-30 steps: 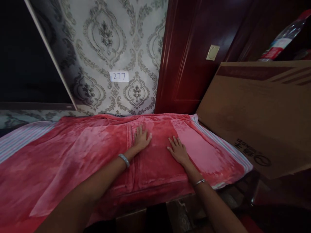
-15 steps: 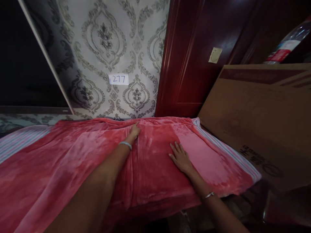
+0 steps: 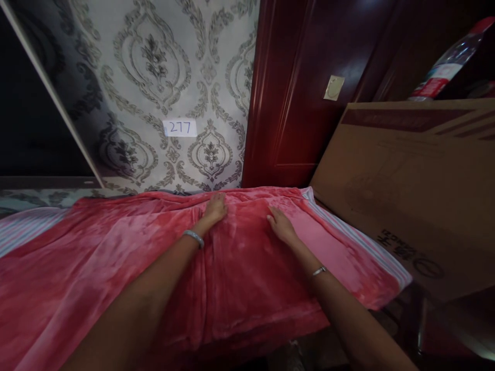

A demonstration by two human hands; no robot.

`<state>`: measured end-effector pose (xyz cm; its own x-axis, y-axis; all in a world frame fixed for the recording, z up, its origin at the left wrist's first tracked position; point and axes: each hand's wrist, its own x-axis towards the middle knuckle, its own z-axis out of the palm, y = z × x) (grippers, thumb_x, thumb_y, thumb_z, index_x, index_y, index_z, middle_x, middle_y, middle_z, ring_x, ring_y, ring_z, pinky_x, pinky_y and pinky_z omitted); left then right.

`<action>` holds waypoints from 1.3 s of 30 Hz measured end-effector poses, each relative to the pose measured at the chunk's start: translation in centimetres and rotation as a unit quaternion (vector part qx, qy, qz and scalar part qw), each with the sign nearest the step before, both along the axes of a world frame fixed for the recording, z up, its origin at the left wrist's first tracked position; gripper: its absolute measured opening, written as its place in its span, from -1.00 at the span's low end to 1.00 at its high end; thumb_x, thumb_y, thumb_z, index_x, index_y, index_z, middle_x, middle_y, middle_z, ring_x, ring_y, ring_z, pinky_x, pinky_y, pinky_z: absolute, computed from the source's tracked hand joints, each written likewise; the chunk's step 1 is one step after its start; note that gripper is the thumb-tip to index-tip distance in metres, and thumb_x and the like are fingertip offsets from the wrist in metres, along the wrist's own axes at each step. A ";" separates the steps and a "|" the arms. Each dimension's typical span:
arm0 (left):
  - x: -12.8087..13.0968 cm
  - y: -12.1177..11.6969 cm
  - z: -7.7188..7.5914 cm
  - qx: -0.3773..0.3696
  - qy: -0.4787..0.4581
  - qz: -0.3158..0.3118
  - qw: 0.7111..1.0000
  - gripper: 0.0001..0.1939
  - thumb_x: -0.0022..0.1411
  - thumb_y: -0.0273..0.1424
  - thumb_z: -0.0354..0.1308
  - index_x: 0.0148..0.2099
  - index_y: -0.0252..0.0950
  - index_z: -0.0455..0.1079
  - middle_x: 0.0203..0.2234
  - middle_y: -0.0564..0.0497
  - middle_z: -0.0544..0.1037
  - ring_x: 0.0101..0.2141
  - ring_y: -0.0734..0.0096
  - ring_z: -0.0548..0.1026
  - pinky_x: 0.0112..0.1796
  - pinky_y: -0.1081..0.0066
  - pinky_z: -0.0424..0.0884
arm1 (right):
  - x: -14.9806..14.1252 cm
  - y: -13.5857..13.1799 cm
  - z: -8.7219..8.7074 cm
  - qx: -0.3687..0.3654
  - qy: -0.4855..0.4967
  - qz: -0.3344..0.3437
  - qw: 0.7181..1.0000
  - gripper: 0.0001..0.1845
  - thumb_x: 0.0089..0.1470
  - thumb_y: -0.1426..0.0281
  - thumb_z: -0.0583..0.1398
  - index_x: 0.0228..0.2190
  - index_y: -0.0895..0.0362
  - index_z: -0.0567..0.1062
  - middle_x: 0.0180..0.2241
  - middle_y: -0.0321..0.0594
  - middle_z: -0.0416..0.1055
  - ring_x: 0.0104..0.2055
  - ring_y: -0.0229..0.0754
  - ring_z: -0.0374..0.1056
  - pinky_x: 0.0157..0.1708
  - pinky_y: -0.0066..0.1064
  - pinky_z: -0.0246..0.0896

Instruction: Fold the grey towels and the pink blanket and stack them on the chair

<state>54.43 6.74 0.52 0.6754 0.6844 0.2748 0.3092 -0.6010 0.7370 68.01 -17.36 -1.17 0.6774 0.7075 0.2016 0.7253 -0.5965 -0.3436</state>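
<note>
A red and pink plush blanket (image 3: 247,268) lies spread out before me, with folds along its far edge and a long crease running toward me. My left hand (image 3: 216,207) rests on it near the far edge, just beside that crease, fingers stretched forward and partly hidden by the back of the hand. Over the darker red part to the right is my right hand (image 3: 282,224), its fingers extended and its thumb a little apart. Neither hand visibly grips the fabric. Striped cloth (image 3: 359,234) shows from under the blanket at both sides.
A large cardboard box (image 3: 410,196) stands at the right, with a plastic bottle (image 3: 441,72) above its top edge. Behind are a dark red wooden panel (image 3: 294,93), patterned wallpaper with a paper label (image 3: 180,128) reading 277, and a dark screen (image 3: 34,118) at the left.
My right hand has slid forward over the blanket, its fingers less spread. My left hand has turned from a pointing finger to several fingers forward. The view has shifted slightly right.
</note>
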 end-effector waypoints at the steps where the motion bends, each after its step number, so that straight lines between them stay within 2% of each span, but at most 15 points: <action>1: 0.3 -0.5 0.2 0.041 0.028 -0.024 0.998 -0.47 0.28 -0.39 0.20 0.29 -0.29 0.37 0.34 -0.25 0.34 0.41 0.01 0.15 0.39 0.10 0.02 | 0.5 1.2 0.5 0.000 0.002 -0.014 1.000 -0.38 0.41 0.36 -0.05 0.40 0.25 0.20 0.43 -0.02 0.08 0.48 -0.05 -0.04 0.43 -0.19 -0.09; 4: 0.5 -1.8 -0.3 0.184 0.174 -0.063 0.965 -0.37 0.42 -0.19 0.04 0.42 -0.37 0.20 0.43 -0.31 0.17 0.45 -0.05 0.01 0.40 -0.03 -0.10 | 1.5 4.5 1.0 -0.012 0.010 -0.028 0.999 -0.37 0.43 0.32 -0.09 0.45 0.17 0.10 0.48 -0.07 -0.09 0.52 0.01 -0.21 0.44 -0.02 -0.14; 7: -0.4 -2.5 -2.0 0.233 0.276 -0.043 0.931 -0.25 0.44 -0.01 -0.06 0.47 -0.38 0.11 0.44 -0.37 0.12 0.45 -0.17 0.02 0.37 -0.15 -0.04 | 2.1 6.7 0.3 -0.055 0.026 -0.015 0.998 -0.36 0.46 0.23 -0.13 0.47 0.05 0.03 0.51 -0.14 -0.21 0.53 0.03 -0.32 0.42 0.13 -0.19; 11: -1.6 -2.8 -4.0 0.229 0.309 -0.019 0.923 -0.13 0.41 0.11 -0.12 0.51 -0.39 0.04 0.45 -0.41 0.08 0.45 -0.23 -0.01 0.35 -0.20 -0.04 | 2.8 7.8 -1.7 -0.107 0.054 0.005 0.993 -0.35 0.48 0.13 -0.16 0.46 0.05 0.05 0.51 -0.09 -0.21 0.53 0.00 -0.32 0.41 0.12 -0.16; 15: -1.5 -2.9 -4.4 0.235 0.313 -0.006 0.920 -0.07 0.38 0.16 -0.11 0.51 -0.42 0.04 0.45 -0.43 0.08 0.45 -0.22 -0.02 0.36 -0.17 -0.05 | 3.3 7.9 -2.9 -0.113 0.055 0.008 0.992 -0.33 0.47 0.09 -0.18 0.46 0.04 0.05 0.51 -0.09 -0.22 0.53 -0.03 -0.31 0.40 0.09 -0.15; 20: -1.3 -3.0 -4.6 0.228 0.313 0.010 0.922 -0.04 0.36 0.18 -0.10 0.51 -0.46 0.03 0.44 -0.44 0.09 0.45 -0.24 -0.01 0.36 -0.17 -0.05 | 3.4 8.0 -3.2 -0.104 0.053 0.004 0.993 -0.33 0.47 0.08 -0.18 0.46 0.05 0.06 0.51 -0.10 -0.20 0.53 -0.01 -0.29 0.41 0.10 -0.16; 25: -1.4 -3.0 -4.5 0.223 0.314 0.006 0.923 -0.02 0.36 0.20 -0.13 0.52 -0.46 -0.01 0.45 -0.44 0.05 0.46 -0.21 -0.05 0.37 -0.16 -0.08 | 3.6 8.1 -3.6 -0.095 0.052 0.003 0.994 -0.33 0.47 0.07 -0.19 0.45 0.05 0.07 0.51 -0.08 -0.18 0.53 -0.01 -0.26 0.41 0.09 -0.16; 31: -1.3 -2.7 -4.2 0.179 0.330 -0.010 0.927 -0.01 0.35 0.21 -0.15 0.53 -0.43 -0.05 0.48 -0.41 -0.02 0.47 -0.19 -0.11 0.37 -0.13 -0.10 | 3.8 8.1 -3.8 -0.096 0.054 0.000 0.994 -0.32 0.47 0.07 -0.18 0.46 0.05 0.06 0.51 -0.08 -0.19 0.53 -0.01 -0.27 0.42 0.09 -0.18; 35: -1.4 -3.0 -4.1 0.184 0.327 0.001 0.927 -0.02 0.35 0.20 -0.13 0.53 -0.40 -0.04 0.48 -0.38 -0.01 0.48 -0.14 -0.11 0.38 -0.09 -0.10 | 3.4 8.0 -3.8 -0.090 0.052 -0.001 0.995 -0.32 0.47 0.09 -0.17 0.46 0.07 0.06 0.51 -0.07 -0.18 0.53 -0.01 -0.27 0.42 0.08 -0.19; 39: -1.4 -2.9 -3.0 0.176 0.339 -0.003 0.924 -0.04 0.34 0.17 -0.09 0.53 -0.38 -0.03 0.48 -0.37 -0.01 0.48 -0.14 -0.11 0.38 -0.12 -0.10 | 3.0 7.9 -3.1 -0.085 0.060 -0.001 0.995 -0.34 0.47 0.12 -0.14 0.46 0.09 0.07 0.50 -0.06 -0.18 0.53 0.00 -0.26 0.42 0.09 -0.17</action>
<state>53.04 3.80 -2.52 0.7772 0.6293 -0.0074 0.6243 -0.7695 0.1343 71.03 -9.42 -4.29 0.6912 0.7226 -0.0032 0.6833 -0.6551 -0.3224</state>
